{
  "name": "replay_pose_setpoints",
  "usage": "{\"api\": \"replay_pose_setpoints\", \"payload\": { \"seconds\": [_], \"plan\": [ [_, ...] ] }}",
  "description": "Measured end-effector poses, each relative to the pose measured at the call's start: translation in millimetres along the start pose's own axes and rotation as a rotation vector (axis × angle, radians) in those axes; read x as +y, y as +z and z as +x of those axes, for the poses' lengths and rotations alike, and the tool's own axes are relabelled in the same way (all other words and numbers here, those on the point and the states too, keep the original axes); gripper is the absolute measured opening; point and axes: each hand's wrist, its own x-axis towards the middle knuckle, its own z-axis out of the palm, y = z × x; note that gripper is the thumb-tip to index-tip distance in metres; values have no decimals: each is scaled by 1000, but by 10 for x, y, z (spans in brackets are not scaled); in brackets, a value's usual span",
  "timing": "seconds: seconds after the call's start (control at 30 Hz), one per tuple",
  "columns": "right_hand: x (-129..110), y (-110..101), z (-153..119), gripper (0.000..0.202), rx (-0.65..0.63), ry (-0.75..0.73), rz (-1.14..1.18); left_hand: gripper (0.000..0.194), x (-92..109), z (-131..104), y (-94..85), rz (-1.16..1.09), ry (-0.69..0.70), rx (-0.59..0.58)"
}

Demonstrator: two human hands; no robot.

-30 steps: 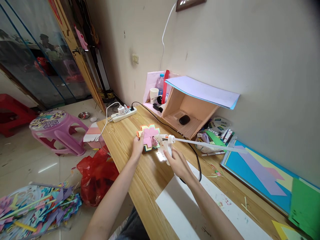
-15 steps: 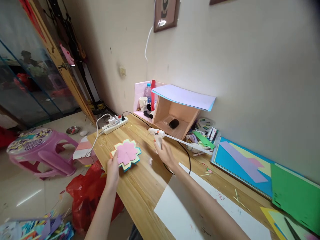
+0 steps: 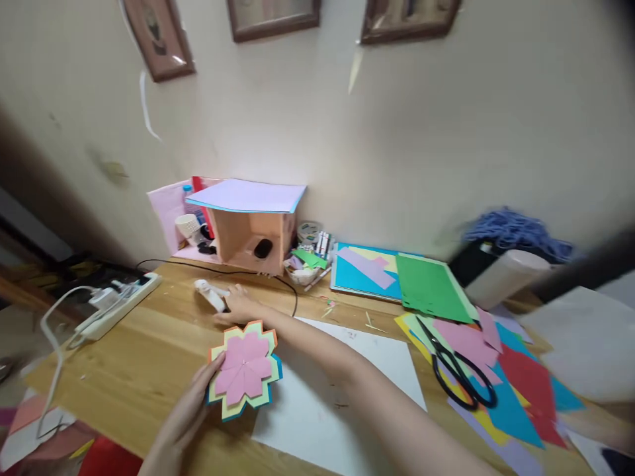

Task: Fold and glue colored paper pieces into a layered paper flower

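My left hand (image 3: 191, 396) grips the left edge of a layered paper flower (image 3: 244, 367), thumb on top. Its pink petals sit over pale yellow, with orange and blue borders showing behind. A line-like crease pattern meets at the pink centre. Farther back, my right hand (image 3: 241, 307) is closed at the handle of a white hot glue gun (image 3: 209, 295), low over or on the wooden table; I cannot tell which. Part of the handle is hidden by the fingers. Below my right forearm lies a large white sheet (image 3: 317, 403).
A power strip (image 3: 122, 307) with plugs sits at the left table edge. An open cardboard box (image 3: 248, 228) and a basket of markers (image 3: 307, 264) stand by the wall. Black-handled scissors (image 3: 459, 373) lie on coloured paper (image 3: 528, 377) at right.
The view has swung right. My right hand has lowered the glue gun towards the tabletop. The flower, still in my left hand, now faces me more and lies nearer the white sheet.
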Motion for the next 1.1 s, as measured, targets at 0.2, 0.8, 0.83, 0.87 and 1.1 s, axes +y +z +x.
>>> {"api": "replay_pose_setpoints", "payload": {
  "seconds": [0.2, 0.8, 0.83, 0.87, 1.1],
  "plan": [
    [728, -1053, -1344, 15, 84, 275, -20, 39, 12, 172, 624, 89, -52, -243],
    [1693, -2149, -3376, 30, 553, 993, -63, 27, -470, 511, 1953, -30, -68, -496],
    [1656, -2182, -3365, 26, 559, 970, -41, 27, -474, 508, 1937, -37, -68, -494],
    [1605, -2214, -3348, 25, 560, 947, -20, 26, -476, 503, 1922, -46, -70, -492],
    [992, -2275, -3079, 36, 493, 695, 360, 29, -484, 458, 1898, -69, -51, -497]
  ]
}}
